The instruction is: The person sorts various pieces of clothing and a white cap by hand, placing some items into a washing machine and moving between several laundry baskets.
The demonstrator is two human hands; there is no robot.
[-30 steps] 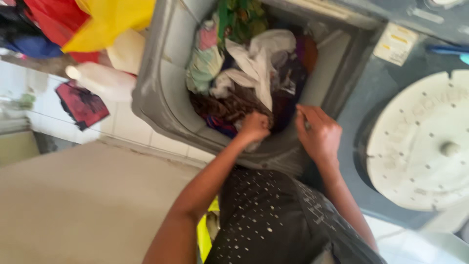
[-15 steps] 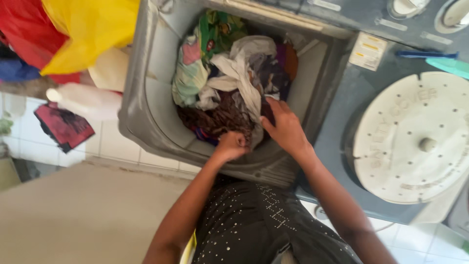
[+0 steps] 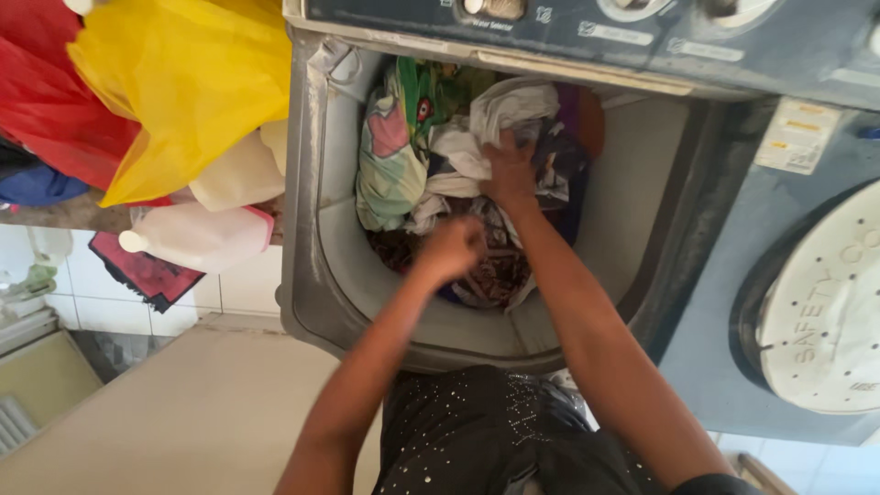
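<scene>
Both hands in a tub of laundry

Mixed clothes (image 3: 431, 174) fill the grey wash tub (image 3: 316, 266) at upper centre; the right hand (image 3: 511, 170) grasps white cloth, the left hand (image 3: 451, 249) is fisted on dark fabric; a round white lid (image 3: 820, 307) sits right.

Both arms reach forward and down into the wash tub (image 3: 312, 229). The left hand (image 3: 449, 249) is curled in a closed grip near the tub's middle. The right hand (image 3: 510, 170) lies farther in, fingers bent downward, forearm stretched straight.
</scene>
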